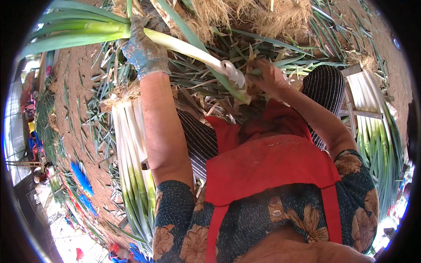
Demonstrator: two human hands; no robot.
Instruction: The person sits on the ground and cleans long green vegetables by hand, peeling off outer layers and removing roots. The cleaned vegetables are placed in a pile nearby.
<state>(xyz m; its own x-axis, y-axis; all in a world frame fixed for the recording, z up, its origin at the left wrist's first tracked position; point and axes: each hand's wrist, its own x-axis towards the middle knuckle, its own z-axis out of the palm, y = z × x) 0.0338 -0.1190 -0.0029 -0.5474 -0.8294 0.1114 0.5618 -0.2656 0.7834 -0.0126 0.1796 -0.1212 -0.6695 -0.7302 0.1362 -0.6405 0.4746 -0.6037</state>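
Note:
A long green onion (184,46) lies across the upper view, its leaves to the left and its white stem slanting down to the right. My left hand (143,49), in a worn blue patterned glove, is closed around it where the leaves meet the stem. A pale outer layer curls loose near the stem's lower end, and a loose green leaf crosses it. My right hand (268,75), bare with bent fingers, is just right of that end; whether its fingers hold anything is hard to tell. Onions with fibrous roots (279,16) lie beyond my hands.
Cleaned onions (131,141) rest in a bundle beside my left arm, roots away from me. Another bundle (368,108) rests on a wooden rack at right. Leaf scraps (194,77) litter the brown soil (77,125). Blue plastic (81,179) lies at left.

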